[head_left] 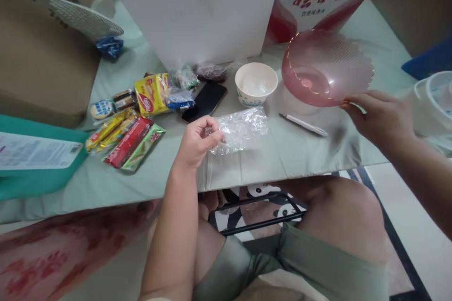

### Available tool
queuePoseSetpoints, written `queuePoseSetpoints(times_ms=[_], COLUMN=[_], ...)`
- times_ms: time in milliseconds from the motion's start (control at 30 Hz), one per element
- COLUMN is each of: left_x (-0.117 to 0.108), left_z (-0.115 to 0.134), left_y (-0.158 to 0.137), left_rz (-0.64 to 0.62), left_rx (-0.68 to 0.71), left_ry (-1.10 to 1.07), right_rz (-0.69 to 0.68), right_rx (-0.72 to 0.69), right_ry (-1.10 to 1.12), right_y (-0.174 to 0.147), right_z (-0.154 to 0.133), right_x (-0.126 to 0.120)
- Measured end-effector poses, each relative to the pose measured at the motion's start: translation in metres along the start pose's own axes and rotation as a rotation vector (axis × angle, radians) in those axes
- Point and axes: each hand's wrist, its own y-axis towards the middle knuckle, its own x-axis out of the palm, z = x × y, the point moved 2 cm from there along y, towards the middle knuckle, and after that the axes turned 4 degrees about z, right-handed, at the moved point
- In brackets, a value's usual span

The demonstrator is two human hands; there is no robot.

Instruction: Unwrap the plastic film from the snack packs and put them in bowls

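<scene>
My left hand (201,141) is closed, pinching the left end of a crinkled clear plastic bag (243,129) just above the table. My right hand (383,115) grips the near rim of a pink translucent bowl (326,68) with a scalloped gold edge; the bowl is tilted toward me. Between the hands, a white pen (305,124) lies on the cloth. Behind the bag stands a white paper cup (256,84) with something clear or whitish inside. A black phone (205,101) rests left of the cup, partly under small packets.
Packaged snacks (130,127) lie to the left, near a teal container (42,160). A large white box (197,14) and a red-and-white carton (318,0) stand behind. White plastic containers (429,108) sit at the right. A pale green cloth (226,174) covers the table.
</scene>
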Motion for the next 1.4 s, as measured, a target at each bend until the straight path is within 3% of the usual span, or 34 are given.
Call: queuePoseSetpoints(times_ms=[133,267,367,433,533,633,700,800,867,967,1067,1167,1233,1300,1400], left_x=[0.002,0.0,-0.003,-0.005,-0.002,0.006,0.013,0.016,0.013,0.006,0.008,0.026,0.041,0.053,0.065], left_z=[-0.004,-0.006,-0.003,-0.001,0.003,0.005,0.004,-0.001,-0.006,-0.009,-0.004,-0.001,-0.005,-0.012,-0.026], left_y=[0.001,0.001,-0.001,-0.003,-0.006,-0.009,-0.01,-0.009,-0.007,-0.001,0.005,0.007,0.006,0.005,0.008], left_rz=[0.009,0.0,0.001,-0.017,-0.1,-0.178,-0.22,-0.24,-0.176,-0.035,0.002,-0.221,-0.426,-0.475,-0.274], left_rx=[0.025,0.062,0.102,0.133,0.173,0.191,0.208,0.202,0.171,0.141,0.144,0.033,-0.097,-0.17,-0.146], left_ry=[0.013,0.008,0.001,0.054,0.232,0.387,0.433,0.487,0.552,0.599,0.461,0.362,0.417,0.49,0.364], right_rz=[-0.016,0.007,0.206,0.269,0.026,-0.198,-0.424,-0.698,-0.73,-0.584,-0.546,-0.674,-0.638,-0.483,-0.34], right_rx=[-0.019,-0.106,-0.178,-0.241,-0.345,-0.284,-0.227,-0.173,-0.114,-0.003,-0.029,-0.165,-0.174,-0.053,0.169], right_ry=[-0.151,-0.241,-0.171,0.034,0.445,0.574,0.561,0.52,0.566,0.696,0.798,0.826,0.85,0.929,1.116], right_y=[-0.007,-0.021,-0.035,-0.045,-0.052,-0.052,-0.052,-0.056,-0.058,-0.055,-0.052,-0.056,-0.06,-0.062,-0.066], right_z=[0.007,0.001,-0.024,-0.056,-0.118,-0.166,-0.179,-0.172,-0.157,-0.137,-0.13,-0.133,-0.132,-0.127,-0.121], right_x=[0.015,0.014,-0.001,-0.008,0.0,0.022,0.041,0.062,0.069,0.071,0.07,0.07,0.072,0.076,0.084])
